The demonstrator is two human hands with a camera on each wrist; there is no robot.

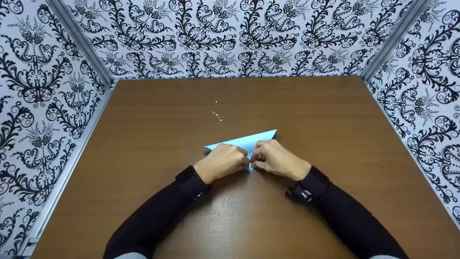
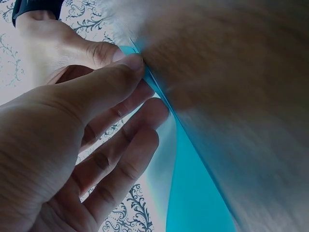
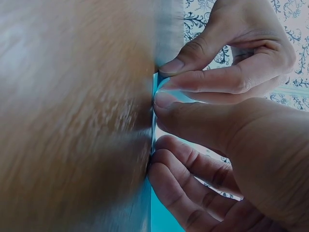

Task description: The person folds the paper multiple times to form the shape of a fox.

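Note:
A light-blue sheet of paper (image 1: 253,140), folded into a triangular shape, lies on the table with its long edge away from me. My left hand (image 1: 226,160) pinches it near the corner closest to me. Right beside it, my right hand (image 1: 278,158) pinches the same corner between thumb and fingers. In the left wrist view the thin layered edge of the paper (image 2: 195,193) runs past the left fingertips (image 2: 157,111). The right wrist view has both thumbs close together at the paper's edge, with the other right fingers (image 3: 169,183) against the table. Both hands partly cover the near corner.
The brown wooden table (image 1: 161,115) carries a few small pale marks (image 1: 217,115) beyond the paper. Walls with a black-and-white scroll pattern (image 1: 222,39) enclose its back and sides, joined by grey metal posts (image 1: 81,43).

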